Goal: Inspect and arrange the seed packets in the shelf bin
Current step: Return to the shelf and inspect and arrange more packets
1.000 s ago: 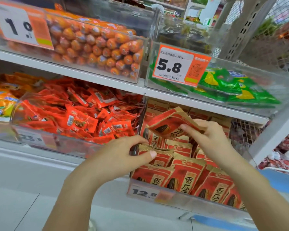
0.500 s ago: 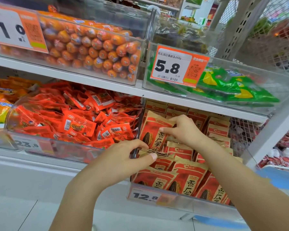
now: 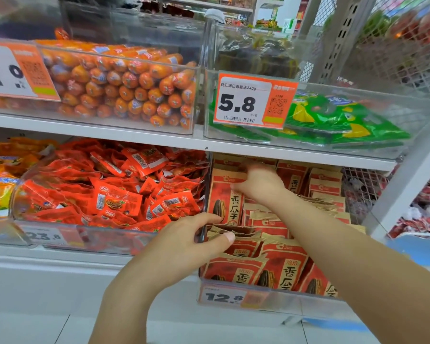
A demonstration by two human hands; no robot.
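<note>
Deep inside the clear plastic shelf bin (image 3: pixel 233 297), the right hand (image 3: pixel 260 183) pinches an upright red-and-kraft paper seed packet (image 3: pixel 224 194); the left hand (image 3: pixel 184 247) grips flat crinkled packet tops (image 3: pixel 233 230) at the bin's near left.

I stand at a white metal shelf (image 3: pixel 139 142) under even, bright light. Pale floor tiles (image 3: pixel 35 328) lie below; a wire mesh panel (image 3: pixel 407 53) stands at right.

seed packets (image 3: pixel 282 265): red and tan, printed sunflower seed, packed upright in rows | shelf bin (image 3: pixel 271 297): clear, lower shelf, tagged 12.8 | my right-hand packet (image 3: pixel 225 198): upright, back-left corner
</note>
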